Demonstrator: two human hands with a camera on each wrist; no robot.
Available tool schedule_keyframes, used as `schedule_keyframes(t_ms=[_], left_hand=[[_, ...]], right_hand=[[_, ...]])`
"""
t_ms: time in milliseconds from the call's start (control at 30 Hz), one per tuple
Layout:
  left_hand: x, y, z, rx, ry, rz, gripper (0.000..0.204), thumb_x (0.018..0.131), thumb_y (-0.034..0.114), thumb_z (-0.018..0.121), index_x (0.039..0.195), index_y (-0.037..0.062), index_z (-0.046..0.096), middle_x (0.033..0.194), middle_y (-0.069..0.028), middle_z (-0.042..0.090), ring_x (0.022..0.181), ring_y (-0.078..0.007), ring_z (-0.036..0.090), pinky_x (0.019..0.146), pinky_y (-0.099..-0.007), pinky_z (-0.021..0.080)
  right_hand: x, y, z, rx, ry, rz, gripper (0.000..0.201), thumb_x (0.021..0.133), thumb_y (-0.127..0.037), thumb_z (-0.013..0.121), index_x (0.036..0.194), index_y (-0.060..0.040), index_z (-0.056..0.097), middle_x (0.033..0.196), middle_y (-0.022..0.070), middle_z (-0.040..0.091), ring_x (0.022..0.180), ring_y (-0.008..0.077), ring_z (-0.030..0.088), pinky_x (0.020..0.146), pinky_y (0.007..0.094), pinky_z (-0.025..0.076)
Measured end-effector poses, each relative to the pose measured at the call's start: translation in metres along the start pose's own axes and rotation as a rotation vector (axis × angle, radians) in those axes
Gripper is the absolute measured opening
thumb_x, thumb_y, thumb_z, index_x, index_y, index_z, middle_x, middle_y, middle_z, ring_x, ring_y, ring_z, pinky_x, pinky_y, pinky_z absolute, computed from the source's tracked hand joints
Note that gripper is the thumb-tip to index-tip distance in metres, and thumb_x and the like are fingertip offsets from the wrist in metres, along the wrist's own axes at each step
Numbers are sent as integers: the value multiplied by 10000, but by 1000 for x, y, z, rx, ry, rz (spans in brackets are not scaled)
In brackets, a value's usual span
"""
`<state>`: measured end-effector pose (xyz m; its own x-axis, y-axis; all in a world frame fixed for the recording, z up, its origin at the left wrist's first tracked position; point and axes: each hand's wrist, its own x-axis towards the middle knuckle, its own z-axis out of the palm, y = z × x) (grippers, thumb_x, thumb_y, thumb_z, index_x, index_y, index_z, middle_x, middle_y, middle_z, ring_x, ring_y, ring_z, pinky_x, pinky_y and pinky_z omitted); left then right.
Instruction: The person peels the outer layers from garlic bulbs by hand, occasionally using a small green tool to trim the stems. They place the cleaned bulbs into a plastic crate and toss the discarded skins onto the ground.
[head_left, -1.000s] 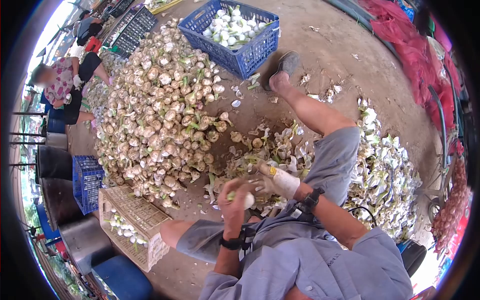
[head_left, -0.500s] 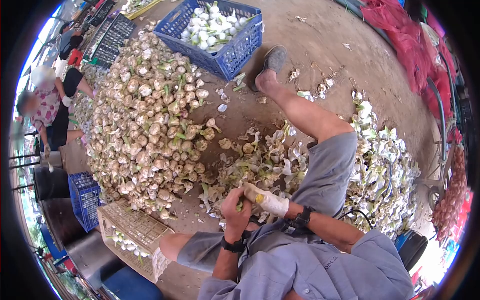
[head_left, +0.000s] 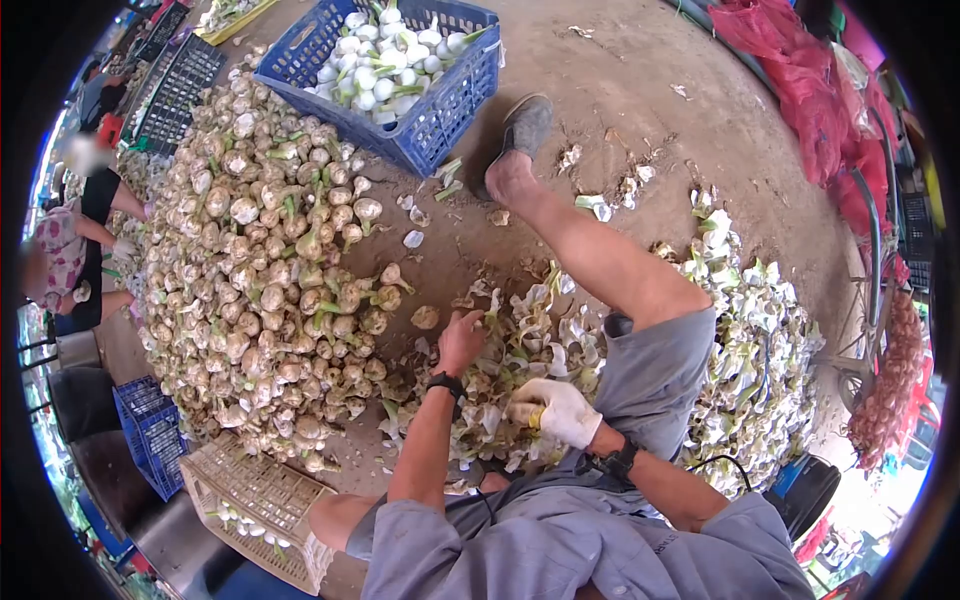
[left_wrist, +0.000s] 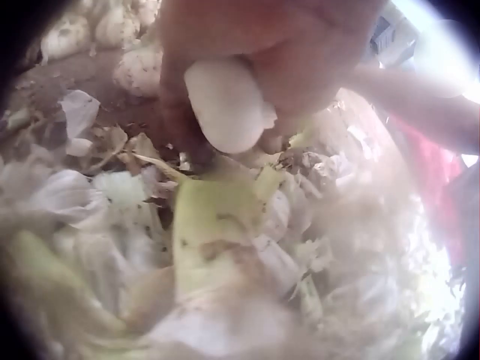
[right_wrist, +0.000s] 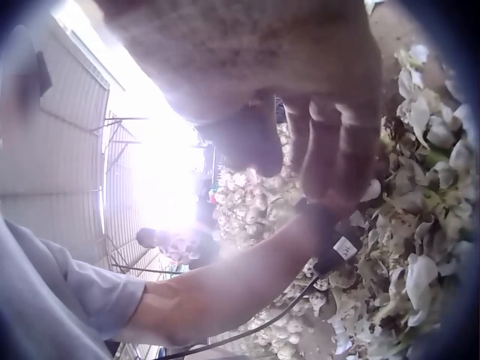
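Note:
My bare left hand (head_left: 462,345) reaches forward over the loose peelings, beside the pile of unpeeled garlic (head_left: 270,270). In the left wrist view its curled fingers hold a smooth white peeled garlic bulb (left_wrist: 227,105); the head view hides that bulb beneath the hand. My right hand (head_left: 560,411), in a whitish glove with something yellow at its thumb side, hovers above the peelings (head_left: 520,350) near my lap. Its fingers are loosely bent in the right wrist view, with a gap between thumb and fingers (right_wrist: 322,161) and nothing visible in it.
A blue crate (head_left: 440,135) of peeled bulbs stands ahead, left of my outstretched foot. At lower left, a beige crate (head_left: 250,470) holds more. Skins form a heap (head_left: 760,370) to the right of my leg. Another person (head_left: 65,250) sits beyond the pile.
My hands were together around the bulb; they have parted. The left has moved forward with the bulb, while the right stays near my lap. The head view has shifted rightward.

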<state>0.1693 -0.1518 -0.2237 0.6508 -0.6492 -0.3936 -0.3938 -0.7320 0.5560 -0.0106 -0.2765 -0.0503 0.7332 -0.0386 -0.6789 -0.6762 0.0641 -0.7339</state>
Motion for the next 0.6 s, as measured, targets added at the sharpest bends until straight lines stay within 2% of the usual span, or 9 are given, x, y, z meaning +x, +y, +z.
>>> schedule_keyframes(t_ms=[33, 100, 167, 233, 333, 367, 400, 467, 600], left_hand=[[-2, -4, 6, -177, 20, -21, 414, 823, 149, 701, 1235, 127, 680, 1107, -211, 641, 1022, -376, 650, 887, -419, 525], [-13, -6, 13, -355, 48, -38, 424, 815, 159, 717, 1233, 97, 677, 1100, -192, 650, 1047, -334, 652, 911, -393, 516], [-32, 2, 10, -936, 7, -127, 457, 808, 163, 749, 1236, 30, 658, 1095, -136, 664, 1058, -239, 635, 926, -349, 494], [-72, 45, -33, -865, 40, -57, 459, 825, 100, 733, 1264, 8, 636, 1121, -103, 658, 1096, -210, 622, 943, -320, 486], [-132, 89, -91, -810, 104, 27, 482, 832, 29, 726, 1298, -9, 611, 1182, -73, 636, 1139, -187, 609, 967, -293, 478], [-149, 95, -101, -833, 125, 46, 500, 821, 19, 736, 1304, -3, 608, 1217, -76, 620, 1142, -194, 609, 973, -295, 477], [-164, 99, -106, -825, 146, 42, 500, 821, 19, 736, 1304, -3, 608, 1217, -76, 620, 1142, -194, 609, 973, -295, 477], [-189, 109, -110, -712, 348, 157, 534, 795, 2, 756, 1306, -3, 602, 1263, -85, 597, 1139, -196, 604, 973, -304, 480], [-227, 119, -109, -514, 521, 189, 551, 769, -21, 776, 1295, 0, 610, 1235, -118, 605, 1135, -212, 603, 960, -310, 490]], right_hand=[[4, 0, -1, 1, 0, -2, 487, 873, -343, 757, 1200, 4, 655, 1040, 171, 676, 1006, 290, 667, 851, 376, 528], [17, 2, -7, -348, 186, -194, 536, 858, -359, 766, 1216, 17, 631, 1114, 190, 663, 1021, 316, 660, 868, 378, 524], [21, -15, -14, -512, 336, -272, 590, 840, -386, 772, 1231, 27, 614, 1161, 220, 647, 1029, 358, 646, 884, 385, 519], [20, -31, -12, -620, 490, -334, 548, 834, -368, 768, 1190, 28, 636, 1117, 231, 646, 1001, 383, 638, 853, 397, 517], [19, -36, -3, -505, 405, -537, 437, 880, -403, 714, 1065, -9, 673, 969, 188, 645, 928, 393, 639, 801, 451, 519], [10, -46, -1, -340, 357, -523, 353, 891, -342, 714, 999, -7, 693, 949, 170, 656, 901, 357, 648, 783, 409, 522], [10, -47, 4, -239, 361, -458, 368, 889, -343, 738, 986, 9, 692, 913, 135, 665, 819, 263, 662, 735, 375, 526], [5, -50, 7, 110, 108, -229, 387, 898, -354, 751, 1001, 14, 690, 900, 73, 663, 766, 147, 632, 674, 332, 525], [-25, -58, 25, 102, 31, -230, 391, 902, -368, 756, 1026, -2, 694, 899, 20, 648, 751, 75, 586, 635, 290, 511]])
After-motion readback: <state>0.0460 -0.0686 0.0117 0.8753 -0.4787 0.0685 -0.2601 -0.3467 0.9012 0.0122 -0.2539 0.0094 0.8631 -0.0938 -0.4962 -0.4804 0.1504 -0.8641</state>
